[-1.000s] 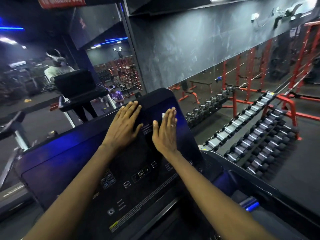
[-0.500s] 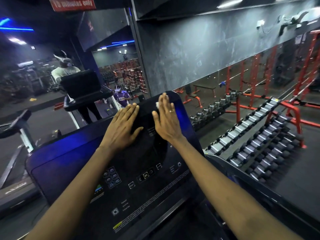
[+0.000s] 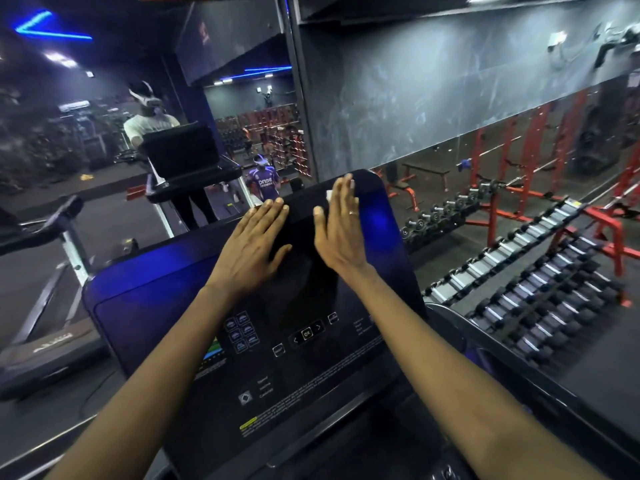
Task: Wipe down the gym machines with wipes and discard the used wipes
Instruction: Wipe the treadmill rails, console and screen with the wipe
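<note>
nearest me i see the console (image 3: 156, 323) and its buttons. my left hand (image 3: 254, 247) lies flat on it, fingers straight, grasping nothing. my right hand (image 3: 341, 226), fingers straight, presses the white wipe (image 3: 329, 195) near the console's top edge. beyond stands the dumbbell rack (image 3: 540, 306).

Dumbbell racks (image 3: 540, 299) stand at right, below a long wall mirror (image 3: 554, 140).

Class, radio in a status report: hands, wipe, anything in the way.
Left hand flat on glossy black treadmill console. Right hand flat, pressing small white wipe near its top edge. Nothing in the way.
</note>
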The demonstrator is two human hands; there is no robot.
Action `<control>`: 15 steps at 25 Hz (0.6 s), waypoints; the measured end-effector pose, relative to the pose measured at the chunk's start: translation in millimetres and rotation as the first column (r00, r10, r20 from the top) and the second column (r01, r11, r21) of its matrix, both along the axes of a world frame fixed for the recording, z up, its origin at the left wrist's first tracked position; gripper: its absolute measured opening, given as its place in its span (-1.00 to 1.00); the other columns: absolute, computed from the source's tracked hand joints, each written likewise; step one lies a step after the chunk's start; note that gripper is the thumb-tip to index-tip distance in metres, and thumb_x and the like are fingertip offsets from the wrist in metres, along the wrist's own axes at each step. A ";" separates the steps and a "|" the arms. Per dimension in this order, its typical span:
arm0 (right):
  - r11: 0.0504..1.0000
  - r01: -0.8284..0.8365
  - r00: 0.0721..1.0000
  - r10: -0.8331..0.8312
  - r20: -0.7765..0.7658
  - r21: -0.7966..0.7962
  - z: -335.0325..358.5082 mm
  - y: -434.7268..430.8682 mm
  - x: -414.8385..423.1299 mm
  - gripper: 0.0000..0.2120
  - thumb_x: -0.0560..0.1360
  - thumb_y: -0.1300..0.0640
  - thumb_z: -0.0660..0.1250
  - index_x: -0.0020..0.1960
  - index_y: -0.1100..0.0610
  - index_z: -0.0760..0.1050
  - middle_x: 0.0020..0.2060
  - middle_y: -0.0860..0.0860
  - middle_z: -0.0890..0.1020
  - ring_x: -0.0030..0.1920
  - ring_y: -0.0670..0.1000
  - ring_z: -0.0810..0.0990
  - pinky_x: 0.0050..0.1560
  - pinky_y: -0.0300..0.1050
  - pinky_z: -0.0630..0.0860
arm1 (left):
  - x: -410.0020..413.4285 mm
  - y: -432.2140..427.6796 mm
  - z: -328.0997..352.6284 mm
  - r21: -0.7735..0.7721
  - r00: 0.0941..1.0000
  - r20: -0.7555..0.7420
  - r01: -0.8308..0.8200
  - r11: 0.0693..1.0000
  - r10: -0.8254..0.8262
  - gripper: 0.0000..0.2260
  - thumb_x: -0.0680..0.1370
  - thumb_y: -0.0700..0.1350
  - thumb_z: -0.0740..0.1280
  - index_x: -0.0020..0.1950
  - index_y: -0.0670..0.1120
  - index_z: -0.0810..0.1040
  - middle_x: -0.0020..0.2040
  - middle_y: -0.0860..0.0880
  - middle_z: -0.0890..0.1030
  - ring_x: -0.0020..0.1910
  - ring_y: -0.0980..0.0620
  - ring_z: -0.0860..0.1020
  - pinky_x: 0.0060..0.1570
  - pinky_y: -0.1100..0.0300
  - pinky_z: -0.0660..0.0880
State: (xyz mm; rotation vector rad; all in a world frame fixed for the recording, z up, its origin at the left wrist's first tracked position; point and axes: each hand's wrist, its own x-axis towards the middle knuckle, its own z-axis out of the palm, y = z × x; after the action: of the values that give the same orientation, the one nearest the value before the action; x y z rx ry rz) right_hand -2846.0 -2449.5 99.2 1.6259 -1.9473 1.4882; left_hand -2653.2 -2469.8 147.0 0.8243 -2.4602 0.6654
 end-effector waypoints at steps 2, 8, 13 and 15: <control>0.993 -0.122 0.979 0.119 -0.163 -0.007 -3.5 3.4 15.2 -0.39 0.68 0.01 -0.04 0.60 0.29 -0.11 0.60 0.19 -0.12 0.60 0.10 -0.17 0.59 0.12 -0.06 | 0.0 0.6 -0.9 0.009 1.000 -0.027 0.006 1.000 -0.005 -0.42 0.62 0.09 0.17 0.58 -0.13 0.19 0.58 -0.09 0.19 0.57 0.00 0.10 0.55 0.16 -0.14; 0.997 -0.070 0.997 0.071 -0.011 0.029 -33.3 30.3 17.7 -0.43 0.69 0.10 0.00 0.61 0.26 -0.10 0.61 0.14 -0.11 0.61 0.04 -0.17 0.59 0.11 -0.09 | 8.6 4.4 -5.8 0.013 0.999 -0.044 -0.002 1.000 0.002 -0.43 0.63 0.07 0.17 0.58 -0.14 0.19 0.59 -0.10 0.17 0.58 -0.01 0.07 0.56 0.09 -0.08; 0.993 0.000 0.995 0.011 -0.096 0.114 -89.0 60.4 31.2 -0.38 0.69 -0.01 -0.02 0.62 0.20 -0.19 0.61 0.08 -0.20 0.60 0.00 -0.24 0.58 0.09 -0.21 | 11.2 9.4 -14.3 0.035 1.000 0.000 0.012 0.999 -0.012 -0.39 0.62 0.06 0.26 0.59 -0.14 0.15 0.60 -0.09 0.09 0.59 -0.02 0.00 0.56 0.04 -0.08; 0.980 0.098 0.991 -0.113 0.077 0.174 -91.4 59.2 22.5 -0.39 0.69 -0.06 -0.09 0.61 0.21 -0.20 0.60 0.09 -0.20 0.59 0.00 -0.26 0.58 0.16 -0.17 | 10.7 11.2 -16.0 0.030 1.000 0.000 0.003 1.000 -0.003 -0.37 0.61 0.07 0.28 0.59 -0.14 0.14 0.60 -0.11 0.09 0.59 -0.03 0.00 0.56 0.03 -0.08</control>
State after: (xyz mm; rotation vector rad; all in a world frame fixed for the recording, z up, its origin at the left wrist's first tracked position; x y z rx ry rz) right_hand -2823.5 -2390.3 7.9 1.5177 -2.2261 1.4079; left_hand -2642.5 -2458.6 130.9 0.8324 -2.4763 0.6286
